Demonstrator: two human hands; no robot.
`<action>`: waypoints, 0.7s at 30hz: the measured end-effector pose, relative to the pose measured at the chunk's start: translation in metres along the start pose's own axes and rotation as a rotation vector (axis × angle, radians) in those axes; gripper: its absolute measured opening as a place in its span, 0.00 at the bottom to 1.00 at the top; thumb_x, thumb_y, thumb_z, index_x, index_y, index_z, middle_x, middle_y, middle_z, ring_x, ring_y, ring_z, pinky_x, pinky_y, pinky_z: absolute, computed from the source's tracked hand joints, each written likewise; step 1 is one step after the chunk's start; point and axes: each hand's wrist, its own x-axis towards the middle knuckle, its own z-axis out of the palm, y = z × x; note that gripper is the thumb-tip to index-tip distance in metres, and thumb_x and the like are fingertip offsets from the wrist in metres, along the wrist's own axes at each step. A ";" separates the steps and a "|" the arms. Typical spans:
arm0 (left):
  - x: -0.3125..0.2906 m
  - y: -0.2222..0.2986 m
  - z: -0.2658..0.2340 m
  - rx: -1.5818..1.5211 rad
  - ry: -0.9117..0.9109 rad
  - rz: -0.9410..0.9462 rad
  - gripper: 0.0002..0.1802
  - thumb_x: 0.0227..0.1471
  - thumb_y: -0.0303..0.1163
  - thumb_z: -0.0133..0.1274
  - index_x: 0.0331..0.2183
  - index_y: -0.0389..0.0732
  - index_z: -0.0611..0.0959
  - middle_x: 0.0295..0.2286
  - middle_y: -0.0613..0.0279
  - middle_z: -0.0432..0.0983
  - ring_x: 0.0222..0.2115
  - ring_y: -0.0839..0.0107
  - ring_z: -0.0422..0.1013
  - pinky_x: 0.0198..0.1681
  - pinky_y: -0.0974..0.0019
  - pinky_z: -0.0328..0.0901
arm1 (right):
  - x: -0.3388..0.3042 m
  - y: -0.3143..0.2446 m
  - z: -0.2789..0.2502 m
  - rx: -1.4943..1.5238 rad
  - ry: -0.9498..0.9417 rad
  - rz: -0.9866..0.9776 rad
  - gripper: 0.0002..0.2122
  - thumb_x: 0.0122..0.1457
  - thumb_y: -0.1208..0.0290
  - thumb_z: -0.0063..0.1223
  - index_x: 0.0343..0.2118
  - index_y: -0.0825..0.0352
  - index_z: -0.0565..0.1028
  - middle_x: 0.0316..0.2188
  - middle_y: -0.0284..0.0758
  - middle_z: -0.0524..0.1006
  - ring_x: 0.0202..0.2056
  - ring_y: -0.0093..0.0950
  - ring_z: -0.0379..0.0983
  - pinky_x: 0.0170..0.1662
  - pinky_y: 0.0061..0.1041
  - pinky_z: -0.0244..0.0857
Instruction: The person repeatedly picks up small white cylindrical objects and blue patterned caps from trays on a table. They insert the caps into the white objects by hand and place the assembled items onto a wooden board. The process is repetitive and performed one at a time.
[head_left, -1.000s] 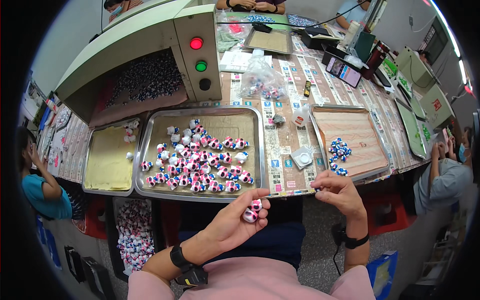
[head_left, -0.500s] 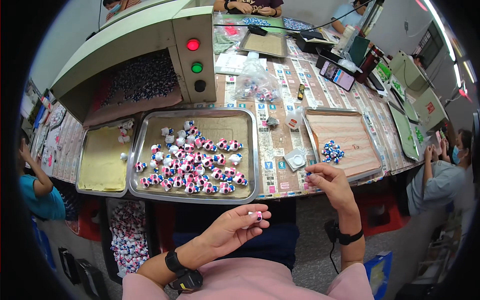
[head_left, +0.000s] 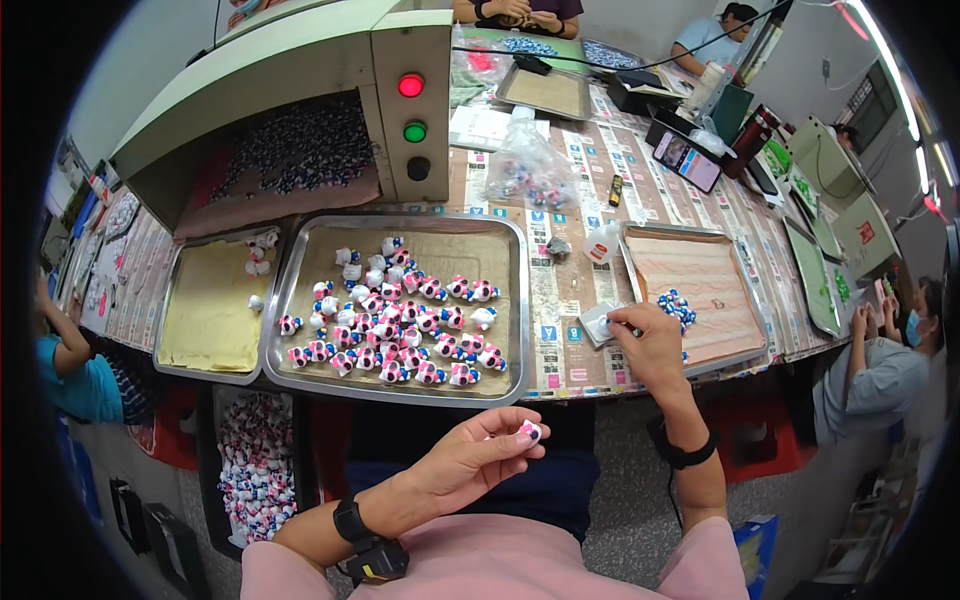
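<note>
My left hand [head_left: 478,448] is closed around a small pink-and-white animal figurine [head_left: 529,432], held above my lap just off the table's front edge. My right hand [head_left: 652,348] pinches its thumb and fingers together over a small white square dish [head_left: 596,324]. Whatever lies between those fingertips is too small to make out. Beyond that hand, a heap of little blue-and-white pieces [head_left: 676,306] sits in a paper-lined metal tray [head_left: 700,262]. To the left, many pink, white and blue figurines [head_left: 400,325] lie in a large metal tray [head_left: 470,245].
A beige machine [head_left: 410,40] with red and green lights stands behind the large tray. On its left is a yellow-lined tray [head_left: 205,310]. A plastic bag [head_left: 530,165], a white bottle [head_left: 602,243] and a phone [head_left: 686,160] are farther back. A bin of figurines [head_left: 258,470] stands below.
My right hand has moved up and slightly left, from beside the white dish to over it. My left hand keeps the figurine, now turned a little. The whole view has shifted slightly.
</note>
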 end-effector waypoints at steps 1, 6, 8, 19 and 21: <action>0.001 -0.001 0.000 0.000 0.012 0.011 0.19 0.55 0.27 0.53 0.49 0.38 0.73 0.40 0.60 0.75 0.37 0.74 0.73 0.38 0.74 0.70 | 0.000 -0.002 -0.001 -0.027 -0.019 -0.005 0.05 0.46 0.78 0.58 0.28 0.70 0.79 0.26 0.41 0.77 0.31 0.39 0.75 0.37 0.32 0.67; 0.004 0.001 0.004 -0.010 -0.004 -0.011 0.17 0.55 0.27 0.53 0.47 0.39 0.74 0.41 0.60 0.74 0.38 0.74 0.73 0.38 0.75 0.70 | -0.004 -0.005 -0.003 -0.022 -0.015 -0.011 0.05 0.47 0.77 0.59 0.28 0.69 0.79 0.27 0.40 0.78 0.30 0.36 0.75 0.35 0.31 0.67; 0.008 0.000 0.002 0.001 -0.016 -0.010 0.16 0.55 0.27 0.53 0.47 0.39 0.74 0.41 0.60 0.74 0.40 0.73 0.73 0.39 0.74 0.70 | -0.007 -0.012 -0.005 0.075 -0.005 0.050 0.05 0.48 0.77 0.59 0.30 0.69 0.80 0.28 0.38 0.78 0.29 0.32 0.75 0.34 0.29 0.67; 0.016 -0.004 0.002 0.034 0.004 0.082 0.16 0.54 0.23 0.53 0.45 0.41 0.74 0.40 0.64 0.74 0.43 0.75 0.72 0.44 0.73 0.70 | -0.071 -0.088 -0.018 0.918 -0.252 0.353 0.08 0.52 0.80 0.60 0.36 0.72 0.79 0.34 0.35 0.78 0.34 0.18 0.74 0.37 0.15 0.69; 0.016 -0.004 0.003 0.041 0.006 0.084 0.15 0.53 0.22 0.54 0.45 0.41 0.75 0.40 0.64 0.75 0.43 0.75 0.72 0.45 0.72 0.70 | -0.075 -0.089 -0.015 0.933 -0.249 0.360 0.08 0.52 0.80 0.60 0.37 0.72 0.79 0.34 0.35 0.78 0.34 0.18 0.74 0.37 0.15 0.69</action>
